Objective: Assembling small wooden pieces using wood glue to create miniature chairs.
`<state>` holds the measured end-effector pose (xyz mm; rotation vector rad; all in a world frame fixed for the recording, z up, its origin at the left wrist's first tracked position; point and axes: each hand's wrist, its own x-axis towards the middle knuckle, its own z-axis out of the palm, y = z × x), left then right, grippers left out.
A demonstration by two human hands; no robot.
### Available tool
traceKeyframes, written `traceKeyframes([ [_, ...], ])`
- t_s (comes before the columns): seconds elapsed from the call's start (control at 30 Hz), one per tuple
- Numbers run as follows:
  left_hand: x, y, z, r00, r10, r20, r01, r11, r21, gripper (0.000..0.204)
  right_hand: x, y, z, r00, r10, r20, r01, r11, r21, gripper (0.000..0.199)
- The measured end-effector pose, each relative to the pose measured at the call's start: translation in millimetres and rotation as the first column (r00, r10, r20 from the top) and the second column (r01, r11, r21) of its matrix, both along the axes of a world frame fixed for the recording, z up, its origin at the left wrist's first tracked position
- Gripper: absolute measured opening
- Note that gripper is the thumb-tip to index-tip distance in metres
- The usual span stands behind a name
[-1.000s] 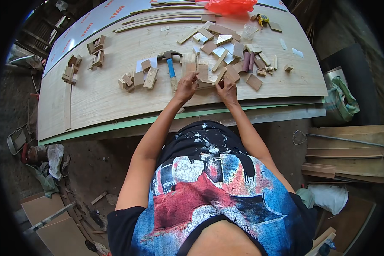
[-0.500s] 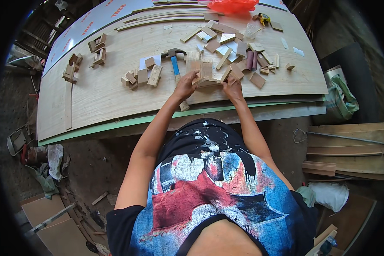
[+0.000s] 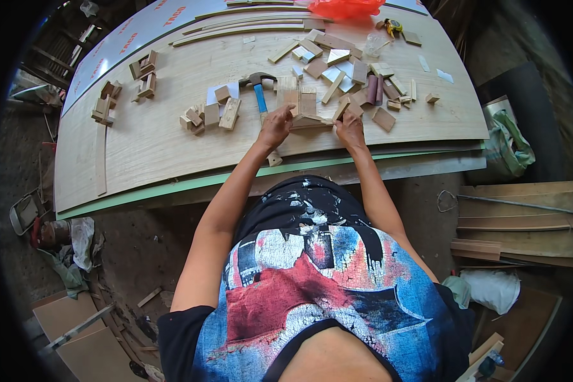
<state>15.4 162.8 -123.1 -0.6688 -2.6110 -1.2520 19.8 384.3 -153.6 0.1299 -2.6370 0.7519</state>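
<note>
A small assembly of pale wooden pieces (image 3: 307,104) lies near the front edge of the worktable, in front of me. My left hand (image 3: 275,128) pinches its left side with thumb and fingers. My right hand (image 3: 349,132) is closed on a small wooden block (image 3: 340,109) close to the assembly's right corner; whether the two touch, I cannot tell. A claw hammer (image 3: 260,99) with a blue-and-wood handle rests just left of the assembly, its lower handle passing behind my left wrist.
Loose wood offcuts (image 3: 383,119) crowd the table's right half. Several blocks (image 3: 230,113) lie left of the hammer. Small joined wooden pieces (image 3: 148,84) stand farther left. Long strips (image 3: 248,28), a red plastic bag (image 3: 345,8) and a tape measure (image 3: 393,27) are at the back.
My right hand has shifted slightly right with its block. My left hand stays at the assembly's left side, nearly still.
</note>
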Motion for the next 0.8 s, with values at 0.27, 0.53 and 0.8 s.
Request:
traceKeyframes([
  [0.27,-0.8,-1.0,-1.4,1.0,0.02,0.011,-0.021,1.0,0.003,0.039,2.6,-4.7,9.3,0.995,0.094,0.021,-0.094,0.995,-0.023,0.018],
  [0.53,-2.7,-2.7,0.9,1.0,-0.004,0.027,0.005,0.999,-0.035,0.043,2.8,-4.4,20.5,0.984,0.145,0.105,-0.145,0.989,-0.006,0.024],
  [0.8,0.1,8.7,22.4,0.998,-0.059,-0.023,0.055,0.99,-0.134,0.06,3.4,-2.1,24.6,0.974,0.135,0.18,-0.137,0.991,-0.001,0.023],
])
